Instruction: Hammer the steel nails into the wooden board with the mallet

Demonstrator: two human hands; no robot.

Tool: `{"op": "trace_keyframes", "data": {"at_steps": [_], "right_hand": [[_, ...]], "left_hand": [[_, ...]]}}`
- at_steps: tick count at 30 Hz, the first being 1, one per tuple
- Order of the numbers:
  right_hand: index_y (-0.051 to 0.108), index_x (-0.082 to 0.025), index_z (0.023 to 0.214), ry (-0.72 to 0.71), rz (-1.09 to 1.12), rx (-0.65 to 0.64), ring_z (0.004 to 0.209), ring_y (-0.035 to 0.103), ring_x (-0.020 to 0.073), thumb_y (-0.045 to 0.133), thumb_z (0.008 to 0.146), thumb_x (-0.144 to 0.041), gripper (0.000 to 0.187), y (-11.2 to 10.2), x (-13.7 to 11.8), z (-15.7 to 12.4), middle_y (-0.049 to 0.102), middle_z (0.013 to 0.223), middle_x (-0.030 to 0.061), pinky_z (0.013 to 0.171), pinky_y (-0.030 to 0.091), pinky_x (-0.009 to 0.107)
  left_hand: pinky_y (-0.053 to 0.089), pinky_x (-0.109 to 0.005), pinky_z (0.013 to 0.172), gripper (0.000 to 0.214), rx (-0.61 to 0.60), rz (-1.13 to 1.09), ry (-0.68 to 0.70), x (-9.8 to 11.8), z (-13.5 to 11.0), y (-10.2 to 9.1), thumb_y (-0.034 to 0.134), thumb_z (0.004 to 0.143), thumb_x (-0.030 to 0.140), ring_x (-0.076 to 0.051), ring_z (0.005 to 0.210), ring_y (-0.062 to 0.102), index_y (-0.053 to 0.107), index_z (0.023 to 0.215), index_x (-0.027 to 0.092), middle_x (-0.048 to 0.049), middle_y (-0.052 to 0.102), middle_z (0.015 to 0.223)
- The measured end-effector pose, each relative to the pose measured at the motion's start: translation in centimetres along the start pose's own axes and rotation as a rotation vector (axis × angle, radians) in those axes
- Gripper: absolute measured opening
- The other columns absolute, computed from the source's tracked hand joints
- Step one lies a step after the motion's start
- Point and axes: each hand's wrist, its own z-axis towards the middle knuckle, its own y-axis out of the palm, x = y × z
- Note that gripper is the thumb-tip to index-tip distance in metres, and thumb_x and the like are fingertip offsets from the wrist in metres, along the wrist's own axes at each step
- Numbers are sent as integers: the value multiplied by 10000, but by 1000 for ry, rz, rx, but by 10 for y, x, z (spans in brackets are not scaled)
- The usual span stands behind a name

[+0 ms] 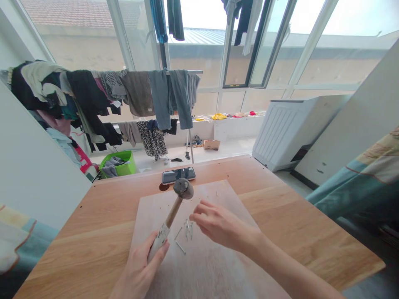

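Note:
My left hand point(141, 265) is wrapped round the wooden handle of a hammer point(174, 207), whose worn metal head points up and away from me. My right hand point(218, 224) hovers just right of several loose nails point(186, 229) lying on a pale wooden board point(202, 265); its fingers are loosely curled and apart, holding nothing that I can see. The board lies on a wooden table point(93, 224).
A phone point(178, 175) lies face up at the table's far edge behind the board. Beyond stand a clothes rack point(124, 95) full of laundry, a green basket point(120, 162) and a tilted white appliance point(289, 128). Patterned fabric point(364, 178) lies at my right.

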Motion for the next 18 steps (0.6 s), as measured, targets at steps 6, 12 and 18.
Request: {"op": "trace_keyframes", "data": {"at_steps": [6, 12, 18], "right_hand": [[636, -176, 795, -127, -235, -300, 792, 590, 217, 635, 909, -122, 127, 0, -31, 27, 655, 783, 43, 691, 457, 345], [630, -146, 937, -97, -187, -332, 720, 593, 203, 616, 844, -67, 123, 1, -26, 34, 681, 773, 60, 667, 441, 330], [613, -217, 831, 376, 214, 151, 755, 617, 138, 585, 783, -74, 154, -5, 33, 21, 681, 813, -18, 698, 451, 249]], "left_hand": [[529, -308, 835, 531, -6, 3, -21, -3, -1, 4, 465, 915, 624, -279, 943, 689, 685, 1071, 167, -70, 744, 958], [528, -343, 905, 548, 32, 20, -36, -9, -1, 4, 474, 910, 625, -309, 1061, 675, 684, 1134, 172, -95, 749, 1064], [523, -302, 852, 523, 10, -13, -11, -6, -2, 3, 459, 935, 610, -283, 994, 683, 686, 1120, 177, -70, 747, 1008]]}}
